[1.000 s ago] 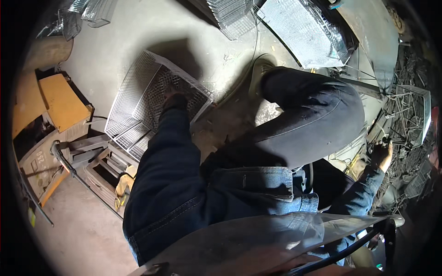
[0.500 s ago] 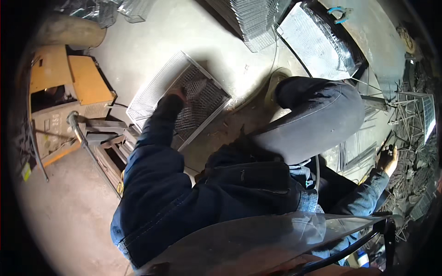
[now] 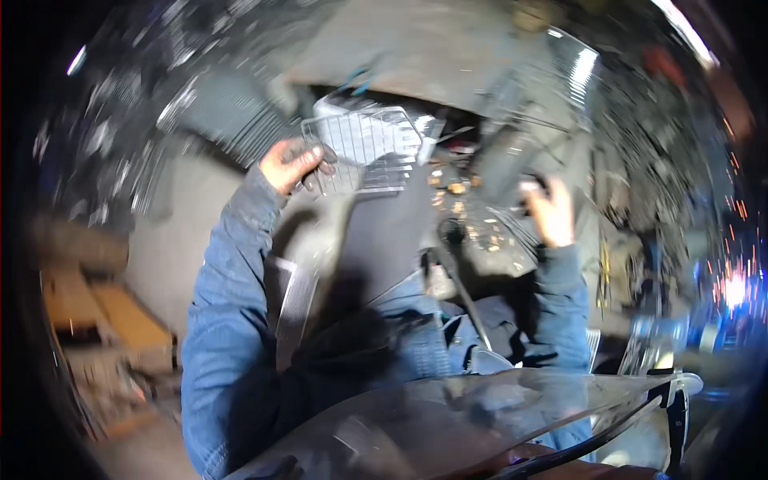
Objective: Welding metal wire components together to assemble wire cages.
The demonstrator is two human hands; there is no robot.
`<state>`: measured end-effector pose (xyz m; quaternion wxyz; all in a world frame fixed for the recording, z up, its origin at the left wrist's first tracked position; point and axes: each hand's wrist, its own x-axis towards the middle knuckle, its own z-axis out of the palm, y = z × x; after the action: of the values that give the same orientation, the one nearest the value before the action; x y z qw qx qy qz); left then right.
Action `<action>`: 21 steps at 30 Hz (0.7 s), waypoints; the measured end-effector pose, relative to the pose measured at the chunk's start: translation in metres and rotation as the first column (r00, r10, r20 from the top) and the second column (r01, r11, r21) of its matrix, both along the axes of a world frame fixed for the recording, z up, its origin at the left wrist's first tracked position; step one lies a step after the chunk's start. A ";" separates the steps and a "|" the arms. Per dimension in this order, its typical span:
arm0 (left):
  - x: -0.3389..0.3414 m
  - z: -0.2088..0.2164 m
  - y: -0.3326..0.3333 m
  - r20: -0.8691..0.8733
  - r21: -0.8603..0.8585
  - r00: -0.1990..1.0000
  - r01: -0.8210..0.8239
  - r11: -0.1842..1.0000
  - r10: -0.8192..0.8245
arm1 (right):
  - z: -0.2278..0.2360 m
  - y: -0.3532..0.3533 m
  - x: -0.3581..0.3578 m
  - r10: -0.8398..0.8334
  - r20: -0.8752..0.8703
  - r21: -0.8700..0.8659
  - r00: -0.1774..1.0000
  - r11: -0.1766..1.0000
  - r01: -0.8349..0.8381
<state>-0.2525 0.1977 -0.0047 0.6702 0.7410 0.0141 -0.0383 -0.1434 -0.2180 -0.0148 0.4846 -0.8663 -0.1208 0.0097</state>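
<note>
Most of this view is smeared by motion, so I can make out only the middle with any confidence. The far left and far right dissolve into streaks; on the right edge I see bright orange sparks (image 3: 732, 284), but what throws them is lost in the blur. At the left, low down, an orange-brown blocky shape (image 3: 104, 316) shows, too soft for me to name. Along the near edge a curved clear visor (image 3: 480, 416) cuts across the frame and hides whatever lies under it.

My left hand (image 3: 290, 164) is raised well up and away from me, the denim sleeve (image 3: 228, 304) running up from the near edge to the wrist. Its fingers are curled closed around the left edge of a wire grid panel (image 3: 364, 148), a silvery mesh of thin bars held roughly flat toward the camera, far and centre in the scene. The hand looks dark with grime.

My right hand (image 3: 550, 212) is also lifted, to the right of the grid and well apart from it, back of the hand toward me. Its fingers are bent over something dark at the top of the hand, but the blur is too heavy for me to tell what it is, or whether the grip is truly closed.
</note>
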 end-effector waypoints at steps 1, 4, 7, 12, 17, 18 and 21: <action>0.025 0.005 -0.024 0.026 0.020 0.994 0.102 0.995 -0.102 | 0.013 0.016 -0.013 0.106 -0.004 0.010 0.994 0.994 -0.106; 0.081 0.005 -0.100 0.036 0.075 0.968 0.245 0.967 -0.248 | 0.009 0.022 -0.022 0.155 -0.063 0.266 0.986 0.955 -0.134; 0.128 0.033 -0.148 0.154 0.400 0.874 0.371 0.838 -0.461 | -0.010 -0.012 -0.004 -0.095 0.091 0.319 0.991 0.946 0.062; 0.193 0.112 -0.198 0.629 0.719 0.498 -0.081 0.690 -0.597 | 0.003 -0.036 0.026 -0.289 0.170 0.325 0.942 0.919 0.223; 0.256 0.094 -0.250 0.144 0.984 0.630 -0.007 0.179 -0.764 | -0.014 -0.021 0.060 -0.358 0.240 0.293 0.902 0.913 0.284; 0.253 0.091 -0.254 0.139 0.983 0.634 0.007 0.185 -0.760 | -0.020 -0.023 0.064 -0.359 0.249 0.241 0.900 0.923 0.301; 0.231 0.090 -0.259 0.117 0.992 0.692 -0.051 0.113 -0.712 | -0.021 -0.025 0.071 -0.332 0.201 0.155 0.922 0.940 0.305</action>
<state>-0.0210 -0.0611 0.0851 -0.0090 0.9343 -0.3533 0.0479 -0.0726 -0.2427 -0.0358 0.5144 -0.8390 -0.0323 -0.1743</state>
